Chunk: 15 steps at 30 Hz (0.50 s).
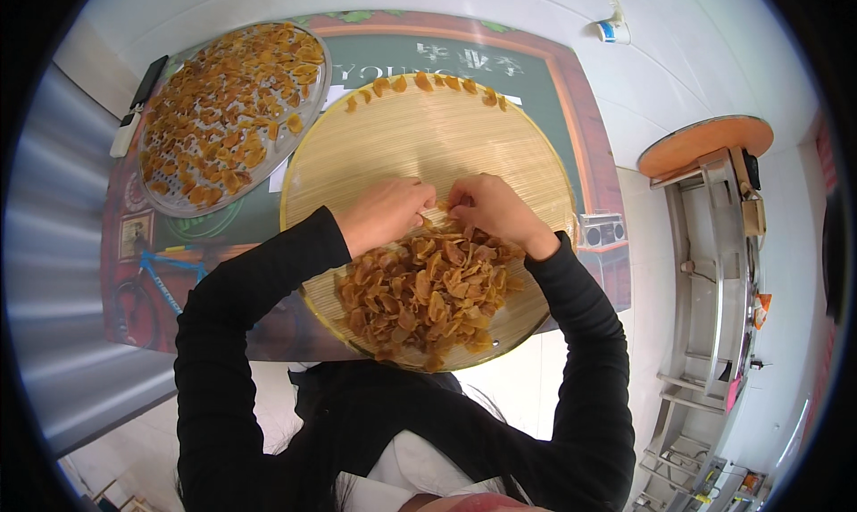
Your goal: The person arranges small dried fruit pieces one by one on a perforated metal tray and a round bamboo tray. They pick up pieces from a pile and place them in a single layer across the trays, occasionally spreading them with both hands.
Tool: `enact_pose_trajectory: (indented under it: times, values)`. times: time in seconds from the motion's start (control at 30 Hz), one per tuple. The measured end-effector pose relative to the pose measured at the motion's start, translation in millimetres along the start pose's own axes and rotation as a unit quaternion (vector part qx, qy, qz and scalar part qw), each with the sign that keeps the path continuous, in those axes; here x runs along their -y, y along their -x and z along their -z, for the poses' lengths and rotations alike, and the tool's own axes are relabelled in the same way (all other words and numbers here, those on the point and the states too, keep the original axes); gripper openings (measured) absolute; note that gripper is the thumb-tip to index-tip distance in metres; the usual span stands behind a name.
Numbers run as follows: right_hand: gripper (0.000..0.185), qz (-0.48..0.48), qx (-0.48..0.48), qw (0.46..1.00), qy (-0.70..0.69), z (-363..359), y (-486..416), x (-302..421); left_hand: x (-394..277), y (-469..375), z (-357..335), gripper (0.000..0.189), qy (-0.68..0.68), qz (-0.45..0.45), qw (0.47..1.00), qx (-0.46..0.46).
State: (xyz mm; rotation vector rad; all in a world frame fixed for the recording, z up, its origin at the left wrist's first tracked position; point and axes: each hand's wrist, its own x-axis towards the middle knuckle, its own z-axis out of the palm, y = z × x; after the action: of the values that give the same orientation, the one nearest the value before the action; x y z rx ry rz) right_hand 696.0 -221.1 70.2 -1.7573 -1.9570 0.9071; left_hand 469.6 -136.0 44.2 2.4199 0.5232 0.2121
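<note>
A round woven bamboo tray (428, 144) with a yellow rim lies before me. A heap of dried amber-brown slices (428, 291) covers its near part, and a curved row of single slices (423, 81) lines the far rim. My left hand (392, 211) is just above the far edge of the heap, its fingertips pinched on a small slice. Close beside it, my right hand (492, 207) bends its fingers over the heap; a small slice shows near its fingertips, but whether it is held cannot be told.
At the upper left, a round perforated metal tray (320, 103) holds many similar slices. A black object (148, 81) and a white device (125, 135) lie beside it on the printed table cover (562, 63). A paper cup (614, 32) is at the top right; a metal rack (716, 264) stands right.
</note>
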Motion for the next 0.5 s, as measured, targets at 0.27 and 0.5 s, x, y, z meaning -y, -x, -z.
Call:
enact_pose_trajectory:
  times: [0.27, 0.5]
  values:
    - [0.022, -0.050, -0.121, 0.991, -0.016, 15.8, 3.5, -25.1, 19.1, 6.7, 12.6, 0.010, 0.036, 0.056, 0.997, -0.041]
    - [0.030, -0.186, -0.298, 0.936, -0.030, 73.7, -37.6, -111.4, 53.0, 15.1, 49.6, 0.008, -0.021, 0.130, 0.969, -0.210]
